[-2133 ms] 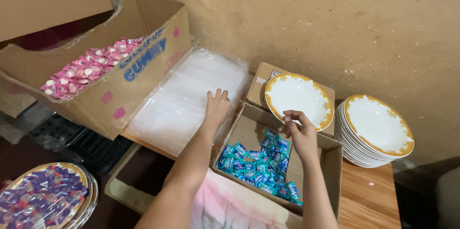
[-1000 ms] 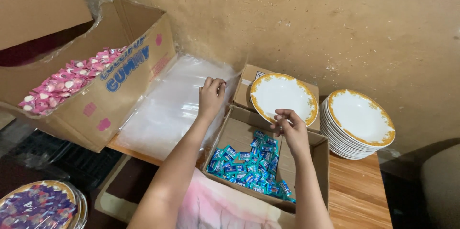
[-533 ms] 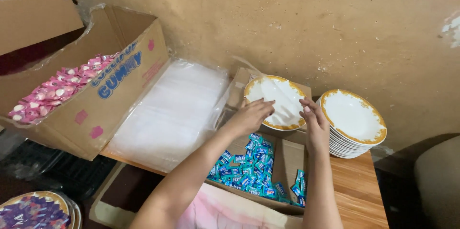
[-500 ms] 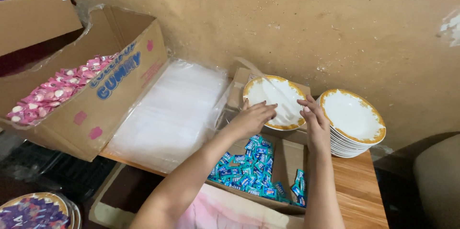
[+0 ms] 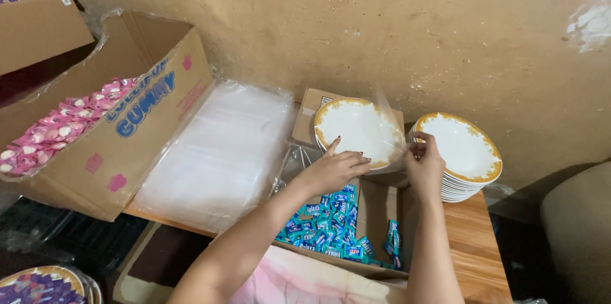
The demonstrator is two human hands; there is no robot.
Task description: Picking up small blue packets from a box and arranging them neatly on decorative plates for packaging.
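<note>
**A:** What's the surface like from where you sit?

**B:** I see a wooden table (image 5: 474, 250) pushed against a rough, ochre plaster wall (image 5: 394, 24) with a pale scraped patch at the upper right. The bare wood shows only at the right; the rest is covered. A flat stack of clear plastic bags (image 5: 219, 151) lies in the middle, and a big tilted carton of pink sweets (image 5: 102, 132) sits to the left.

**A:** And the hands?

**B:** My left hand (image 5: 334, 169) rests with fingers spread on the near rim of a white plate with a gold edge (image 5: 356, 129), which sits on a small cardboard box. My right hand (image 5: 425, 163) is pinched closed on a clear plastic bag (image 5: 389, 127) that stands over the plate's right edge.

**A:** Anything close by?

**B:** Just right of it, a stack of matching plates (image 5: 461, 154). Below the hands, an open box of blue wrapped sweets (image 5: 331, 224).
</note>
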